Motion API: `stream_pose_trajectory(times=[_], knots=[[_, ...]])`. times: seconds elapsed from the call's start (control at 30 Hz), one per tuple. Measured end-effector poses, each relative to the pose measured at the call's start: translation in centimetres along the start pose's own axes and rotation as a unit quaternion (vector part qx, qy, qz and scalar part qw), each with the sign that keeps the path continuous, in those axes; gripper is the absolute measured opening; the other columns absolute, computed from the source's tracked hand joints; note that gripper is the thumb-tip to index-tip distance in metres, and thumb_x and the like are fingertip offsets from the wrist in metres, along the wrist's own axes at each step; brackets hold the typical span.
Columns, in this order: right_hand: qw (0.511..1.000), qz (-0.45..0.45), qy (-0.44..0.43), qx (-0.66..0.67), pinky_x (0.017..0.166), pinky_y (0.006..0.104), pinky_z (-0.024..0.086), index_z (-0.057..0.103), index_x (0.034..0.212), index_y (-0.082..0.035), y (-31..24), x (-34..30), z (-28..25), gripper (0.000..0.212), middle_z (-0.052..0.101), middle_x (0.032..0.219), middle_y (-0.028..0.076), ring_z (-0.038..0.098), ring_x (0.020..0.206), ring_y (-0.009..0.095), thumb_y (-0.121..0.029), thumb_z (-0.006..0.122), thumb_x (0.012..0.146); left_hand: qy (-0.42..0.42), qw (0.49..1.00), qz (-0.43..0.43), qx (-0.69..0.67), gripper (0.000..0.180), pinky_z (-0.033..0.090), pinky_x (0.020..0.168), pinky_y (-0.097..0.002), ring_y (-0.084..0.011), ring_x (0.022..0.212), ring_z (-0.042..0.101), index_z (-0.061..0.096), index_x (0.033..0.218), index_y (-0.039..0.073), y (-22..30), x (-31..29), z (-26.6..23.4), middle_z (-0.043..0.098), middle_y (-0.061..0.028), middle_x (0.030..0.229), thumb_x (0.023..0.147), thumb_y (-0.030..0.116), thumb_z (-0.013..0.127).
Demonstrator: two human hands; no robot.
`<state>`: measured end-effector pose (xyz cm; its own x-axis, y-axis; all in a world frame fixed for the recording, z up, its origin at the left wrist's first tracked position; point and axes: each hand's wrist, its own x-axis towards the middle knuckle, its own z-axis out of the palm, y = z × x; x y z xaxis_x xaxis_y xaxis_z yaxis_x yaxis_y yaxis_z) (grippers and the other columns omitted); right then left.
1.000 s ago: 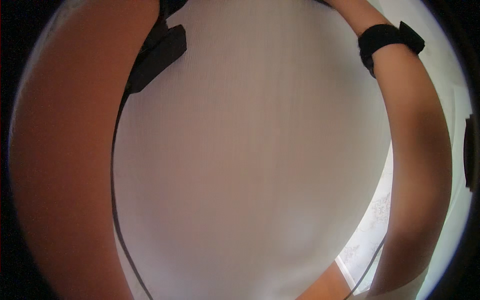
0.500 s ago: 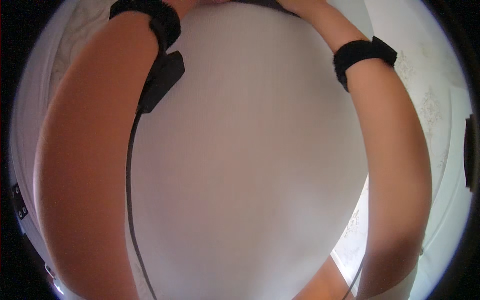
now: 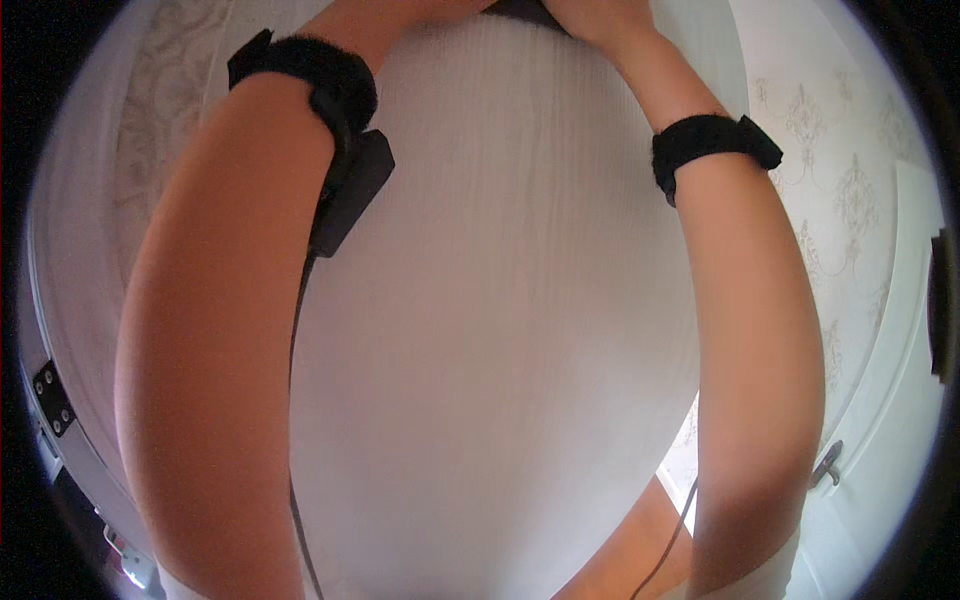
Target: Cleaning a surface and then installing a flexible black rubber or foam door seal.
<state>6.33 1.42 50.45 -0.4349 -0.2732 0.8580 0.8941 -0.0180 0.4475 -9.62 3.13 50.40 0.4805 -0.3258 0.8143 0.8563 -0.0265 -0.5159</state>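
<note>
A: Which step in hand?

B: Most likely joint work by left hand and right hand at a dark object, cut short by the far edge of the view. Both reaching far over a broad, pale wood-grained panel. Hard to name more closely from so narrow a strip.

A: And its place relative to the hands?

B: Between them, around the middle of the far edge. Close by the left hand on one side, apparently touching the right hand on the other. Contact on the left harder to confirm.

A: Gripping, or merely resting there?

B: Can't tell, for either hand. Fingers cropped away or hidden, so no fair call on open or closed.

A: Next move, then: calling for what?

B: Probably for even, matched effort from both sides, without tilting or scraping against the panel. Worth bringing the fingers into view too, before judging any hold.

A: Anything liable to catch?

B: Perhaps the black box beneath the left wrist strap, with a thin cable along the inner side of the left forearm. Only a plain-looking black cuff on the right wrist. Farther right, well apart from the work: patterned wallpaper and a white door with a dark handle.
</note>
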Motion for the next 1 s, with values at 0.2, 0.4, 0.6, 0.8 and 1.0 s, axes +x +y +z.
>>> stream_pose_trajectory(times=[0.2, 0.4, 0.6, 0.8, 1.0], knots=[[1.0, 0.008, 0.003, 0.018, 0.104, 0.0356, 0.02, 0.036, 0.128, -0.002, -0.2, -1.6, 0.3, 0.048, 0.034, 0.134, 0.013, 0.028, 0.126, 0.025, -0.031, 0.031, 0.091, -0.002, 0.998, -0.033, -0.051, 0.052, 0.014, 0.106, -0.0423, -0.0307, 0.128, 0.022, 0.029, 0.131, 0.002, 1.7, -1.2, 0.6, 0.027, -0.0167, 0.137, 0.089, 0.031, 0.032], [0.999, 0.01, -0.02, 0.025, 0.104, 0.0354, 0.019, 0.034, 0.129, -0.002, -0.5, -3.7, -0.1, 0.048, 0.033, 0.135, 0.014, 0.027, 0.127, 0.025, -0.03, 0.032, 0.091, 0.0, 0.998, -0.037, -0.055, 0.051, 0.015, 0.106, -0.0421, -0.0306, 0.128, 0.023, 0.029, 0.131, 0.001, 3.5, -2.7, 0.7, 0.028, -0.0172, 0.136, 0.088, 0.029, 0.034], [0.999, 0.014, -0.011, 0.041, 0.104, 0.0374, 0.02, 0.035, 0.128, -0.002, -0.6, -5.7, 0.4, 0.046, 0.031, 0.135, 0.014, 0.027, 0.126, 0.026, -0.027, 0.036, 0.089, 0.037, 0.997, -0.035, -0.066, 0.05, 0.016, 0.105, -0.0429, -0.0305, 0.127, 0.024, 0.032, 0.129, 0.0, 5.3, -4.2, 1.5, 0.029, -0.0173, 0.136, 0.088, 0.027, 0.037], [0.999, 0.014, 0.017, 0.035, 0.103, 0.0411, 0.023, 0.038, 0.128, -0.007, -0.8, -6.9, 1.7, 0.046, 0.033, 0.136, 0.009, 0.029, 0.125, 0.025, -0.031, 0.036, 0.088, 0.078, 0.994, -0.061, -0.035, 0.049, 0.018, 0.105, -0.0421, -0.0268, 0.126, 0.028, 0.038, 0.129, 0.007, 5.8, -5.2, 2.8, 0.034, -0.0116, 0.135, 0.086, 0.033, 0.038], [0.999, 0.02, -0.017, 0.047, 0.104, 0.0406, 0.021, 0.037, 0.129, -0.007, -1.6, -9.6, 1.4, 0.046, 0.032, 0.136, 0.009, 0.028, 0.126, 0.024, -0.03, 0.035, 0.089, 0.004, 0.993, -0.083, -0.08, 0.051, 0.014, 0.106, -0.0419, -0.0267, 0.129, 0.022, 0.031, 0.132, 0.007, 8.1, -7.4, 1.8, 0.027, -0.0114, 0.139, 0.087, 0.031, 0.038]])
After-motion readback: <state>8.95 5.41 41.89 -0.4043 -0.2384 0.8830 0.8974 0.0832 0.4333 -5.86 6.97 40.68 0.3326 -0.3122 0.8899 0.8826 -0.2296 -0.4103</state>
